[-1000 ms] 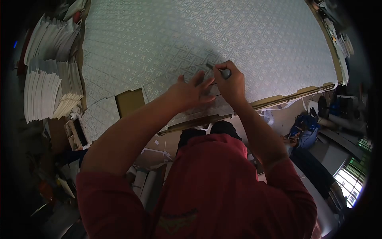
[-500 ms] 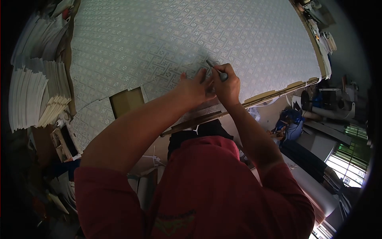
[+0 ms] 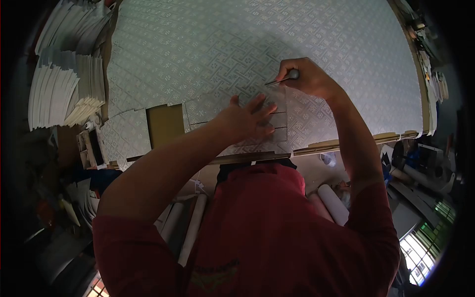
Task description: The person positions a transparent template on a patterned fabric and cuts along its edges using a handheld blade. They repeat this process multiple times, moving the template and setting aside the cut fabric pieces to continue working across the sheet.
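My left hand (image 3: 243, 121) lies flat with spread fingers on a clear rectangular plate (image 3: 281, 133) that has dark lines across it. Under the plate is a pale grey-green sheet (image 3: 351, 44) with a woven geometric pattern, covering the worktable. Closed on a small tool with a rounded grey handle (image 3: 294, 74) and a thin metal blade, my right hand (image 3: 310, 79) is at the plate's far right corner. The blade's tip points left, close over the sheet along the plate's far edge.
Left of the plate, a brown rectangle of table surface (image 3: 166, 124) shows through a cut-out. The table's front edge (image 3: 366, 141) runs before my body. Stacks of paper (image 3: 52, 101) stand at the left, and rolls (image 3: 333, 204) lie below the table.
My right hand has moved right and away from my left hand, keeping the tool. My left hand now lies flat with fingers spread, and more of the clear plate shows. The view has shifted.
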Demonstrator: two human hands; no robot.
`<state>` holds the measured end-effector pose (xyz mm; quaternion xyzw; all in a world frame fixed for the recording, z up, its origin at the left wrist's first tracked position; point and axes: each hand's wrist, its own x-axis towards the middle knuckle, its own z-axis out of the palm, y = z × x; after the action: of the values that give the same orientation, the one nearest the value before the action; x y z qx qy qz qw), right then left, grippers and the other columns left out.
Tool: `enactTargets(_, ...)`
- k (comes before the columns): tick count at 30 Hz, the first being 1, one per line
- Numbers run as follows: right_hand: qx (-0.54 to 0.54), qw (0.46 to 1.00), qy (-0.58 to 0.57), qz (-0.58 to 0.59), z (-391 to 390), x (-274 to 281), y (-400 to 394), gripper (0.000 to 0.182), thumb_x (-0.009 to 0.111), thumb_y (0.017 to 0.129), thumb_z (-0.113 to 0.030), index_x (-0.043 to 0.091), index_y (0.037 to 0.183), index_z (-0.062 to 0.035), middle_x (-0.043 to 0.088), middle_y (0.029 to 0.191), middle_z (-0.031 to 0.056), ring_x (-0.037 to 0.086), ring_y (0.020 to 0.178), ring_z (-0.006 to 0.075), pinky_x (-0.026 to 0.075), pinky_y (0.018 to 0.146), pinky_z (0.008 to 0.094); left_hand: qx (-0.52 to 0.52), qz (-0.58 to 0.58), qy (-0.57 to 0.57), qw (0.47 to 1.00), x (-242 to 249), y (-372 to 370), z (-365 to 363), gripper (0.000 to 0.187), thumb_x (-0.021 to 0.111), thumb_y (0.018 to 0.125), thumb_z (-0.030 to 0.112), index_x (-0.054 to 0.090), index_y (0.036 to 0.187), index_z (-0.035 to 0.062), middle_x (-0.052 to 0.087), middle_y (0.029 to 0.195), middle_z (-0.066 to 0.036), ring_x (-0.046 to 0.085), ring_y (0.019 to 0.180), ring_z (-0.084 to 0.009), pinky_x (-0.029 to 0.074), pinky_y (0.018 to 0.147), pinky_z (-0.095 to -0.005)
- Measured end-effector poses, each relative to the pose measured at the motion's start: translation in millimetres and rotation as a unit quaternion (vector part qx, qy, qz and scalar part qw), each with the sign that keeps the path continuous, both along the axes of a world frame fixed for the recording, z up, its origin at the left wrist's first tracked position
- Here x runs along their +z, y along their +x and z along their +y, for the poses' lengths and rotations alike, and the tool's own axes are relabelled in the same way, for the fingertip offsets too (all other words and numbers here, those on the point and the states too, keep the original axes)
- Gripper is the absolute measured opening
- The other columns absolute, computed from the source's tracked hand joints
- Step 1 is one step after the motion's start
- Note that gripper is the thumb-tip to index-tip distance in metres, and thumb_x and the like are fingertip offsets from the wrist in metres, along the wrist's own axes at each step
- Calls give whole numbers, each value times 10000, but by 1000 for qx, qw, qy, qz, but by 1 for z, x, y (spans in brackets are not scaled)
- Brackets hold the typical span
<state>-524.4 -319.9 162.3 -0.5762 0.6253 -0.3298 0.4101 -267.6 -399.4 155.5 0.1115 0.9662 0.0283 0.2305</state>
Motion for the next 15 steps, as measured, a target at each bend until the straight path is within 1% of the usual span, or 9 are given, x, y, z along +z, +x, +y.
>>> enactTargets(2, 48, 999, -1, 3, -21, -4, 0, 152, 772, 831, 45, 711, 963, 1, 764, 932, 74, 712, 887, 160, 554, 792, 320, 15, -1, 13, 1000, -1, 3, -3, 487, 527, 1035, 283, 467, 1507, 386, 179, 1741, -78, 239, 1575, -432, 429, 1064, -752)
enactTargets(4, 100, 994, -48, 18, -39, -12, 11, 147, 780, 831, 3, 708, 956, -25, 752, 881, 81, 727, 845, 199, 547, 758, 337, 32, 24, 32, 999, -1, 4, 2, 472, 471, 1058, 286, 462, 1514, 410, 221, 1731, -91, 260, 1567, -435, 407, 1076, -765)
enactTargets(5, 113, 992, -48, 6, -52, -17, 23, 147, 780, 831, 3, 708, 956, -25, 752, 881, 81, 727, 845, 199, 547, 758, 337, 46, 12, 32, 998, -4, 4, 3, 472, 471, 1058, 286, 462, 1514, 410, 221, 1731, -91, 260, 1567, -435, 407, 1076, -765)
enactTargets(7, 156, 984, -71, 45, -85, -17, 61, 168, 798, 818, -77, 719, 964, -53, 751, 868, 87, 724, 807, 219, 543, 744, 344, 99, -11, 76, 992, -17, 3, 4, 487, 460, 1065, 450, 430, 1551, 426, 252, 1724, -102, 269, 1559, -455, 357, 1133, -744)
enactTargets(8, 166, 983, -74, 38, -96, -18, 76, 168, 798, 818, -77, 719, 964, -53, 751, 868, 87, 724, 807, 219, 543, 744, 344, 110, -16, 74, 991, -23, 3, 7, 487, 460, 1065, 450, 430, 1551, 426, 252, 1724, -102, 269, 1559, -455, 357, 1133, -744)
enactTargets(10, 185, 979, -87, 19, -112, -28, 102, 167, 797, 837, -152, 718, 967, -84, 754, 877, 108, 725, 804, 332, 556, 728, 411, 257, -16, 136, 957, -29, 2, 12, 749, 379, 1013, 726, 315, 1648, 333, 220, 1740, -125, 364, 1547, -345, 163, 1222, -722)
enactTargets(11, 196, 976, -90, 15, -115, -33, 107, 167, 797, 837, -152, 718, 967, -84, 754, 877, 108, 725, 804, 332, 556, 728, 411, 268, -17, 133, 954, -33, 3, 13, 749, 379, 1013, 726, 315, 1648, 333, 220, 1740, -125, 364, 1547, -345, 163, 1222, -722)
enactTargets(13, 187, 977, -101, -26, -119, -40, 111, 181, 798, 848, -156, 722, 986, -67, 760, 895, 83, 729, 829, 219, 544, 747, 343, 278, -16, 170, 945, -31, 3, 11, 771, 419, 984, 761, 338, 1631, 350, 244, 1728, -128, 282, 1552, -464, 242, 1228, -674)
enactTargets(15, 183, 978, -97, -37, -116, -43, 110, 175, 796, 855, -155, 722, 987, -66, 760, 897, 79, 725, 825, 213, 544, 752, 341, 291, -26, 182, 939, -28, 2, 10, 768, 418, 989, 752, 339, 1633, 340, 247, 1726, -133, 292, 1552, -452, 237, 1227, -679)
